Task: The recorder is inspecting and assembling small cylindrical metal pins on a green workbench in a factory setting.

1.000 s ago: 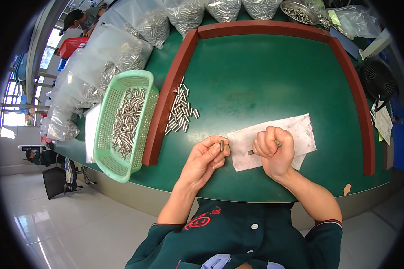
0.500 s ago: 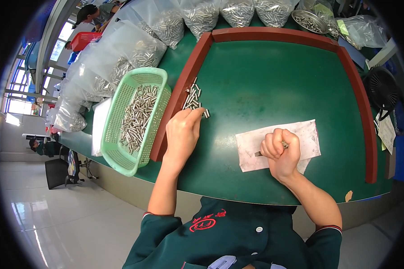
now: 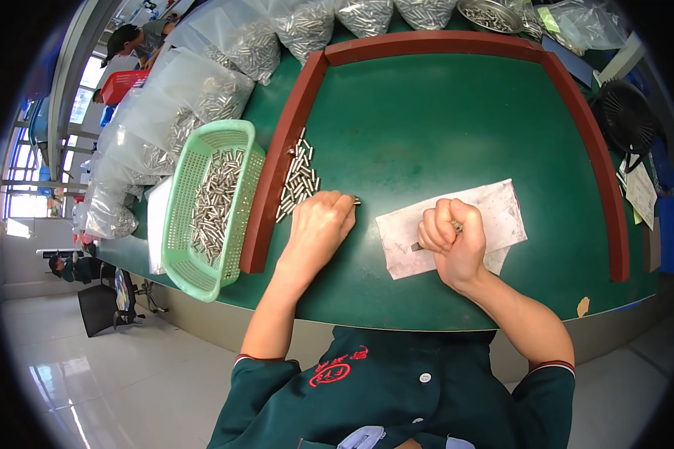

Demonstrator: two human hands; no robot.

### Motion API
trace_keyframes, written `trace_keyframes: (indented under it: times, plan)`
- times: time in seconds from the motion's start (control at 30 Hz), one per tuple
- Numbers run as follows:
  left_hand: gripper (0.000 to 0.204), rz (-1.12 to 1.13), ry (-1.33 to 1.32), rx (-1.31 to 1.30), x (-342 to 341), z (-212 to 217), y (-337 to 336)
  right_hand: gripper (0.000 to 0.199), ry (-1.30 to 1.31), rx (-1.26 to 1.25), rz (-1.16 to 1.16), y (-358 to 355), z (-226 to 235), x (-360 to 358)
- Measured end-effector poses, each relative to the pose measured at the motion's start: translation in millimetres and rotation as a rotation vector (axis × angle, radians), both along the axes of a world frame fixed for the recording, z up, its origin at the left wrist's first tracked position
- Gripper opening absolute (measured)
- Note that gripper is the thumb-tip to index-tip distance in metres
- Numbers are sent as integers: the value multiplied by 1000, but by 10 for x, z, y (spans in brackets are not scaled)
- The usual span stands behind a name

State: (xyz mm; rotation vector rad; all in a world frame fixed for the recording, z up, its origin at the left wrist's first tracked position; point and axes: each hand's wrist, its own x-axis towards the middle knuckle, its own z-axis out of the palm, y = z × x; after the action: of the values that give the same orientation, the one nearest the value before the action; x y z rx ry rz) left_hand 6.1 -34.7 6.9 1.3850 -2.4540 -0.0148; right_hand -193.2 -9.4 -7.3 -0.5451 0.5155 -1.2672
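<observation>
My left hand point(image 3: 320, 228) is closed in a pinch, with a short silvery metal pin point(image 3: 356, 200) showing at its fingertips. Just behind that hand, a loose pile of metal pins point(image 3: 299, 176) lies on the green tabletop along the red-brown rail point(image 3: 275, 168). My right hand point(image 3: 458, 243) forms a fist over a folded, stained white cloth point(image 3: 505, 213). From the fist pokes the dark flat end of a small tool point(image 3: 416, 246); most of it is hidden in my fingers, so its kind does not show.
Left of the rail stands a light green plastic basket point(image 3: 171, 224) holding many pins. Clear bags of metal pieces point(image 3: 303, 30) line the table's back and left. A metal bowl point(image 3: 490, 16) sits at the back right, a black fan point(image 3: 625, 120) at the right. Another person point(image 3: 131, 41) sits far left.
My left hand has moved right, away from the pin pile, carrying a pin; more of the pile now shows. My right fist stays over the cloth. The whole view has shifted slightly.
</observation>
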Motion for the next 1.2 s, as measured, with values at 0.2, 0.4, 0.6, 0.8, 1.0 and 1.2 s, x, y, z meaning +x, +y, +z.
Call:
trace_keyframes:
  times: [0.2,0.4,0.6,0.8,1.0,1.2]
  plan:
    - [7,35,-8,6,-39,11,-16,37,-8,2,4,2,-2,-6]
    - [12,-105,208,125,-347,76,289,37,-10,32,3,-3,-2,-11]
    - [13,-88,167,200,-493,34,424,37,-15,32,5,-5,-5,1]
    - [15,-20,254,330,-507,80,509,39,49,-2,25,-7,-15,-25]
    - [12,48,372,290,-522,-33,531,37,-50,18,-35,-20,10,-32]
    - [10,106,419,315,-554,-38,548,40,-14,-13,3,-21,-24,-50]
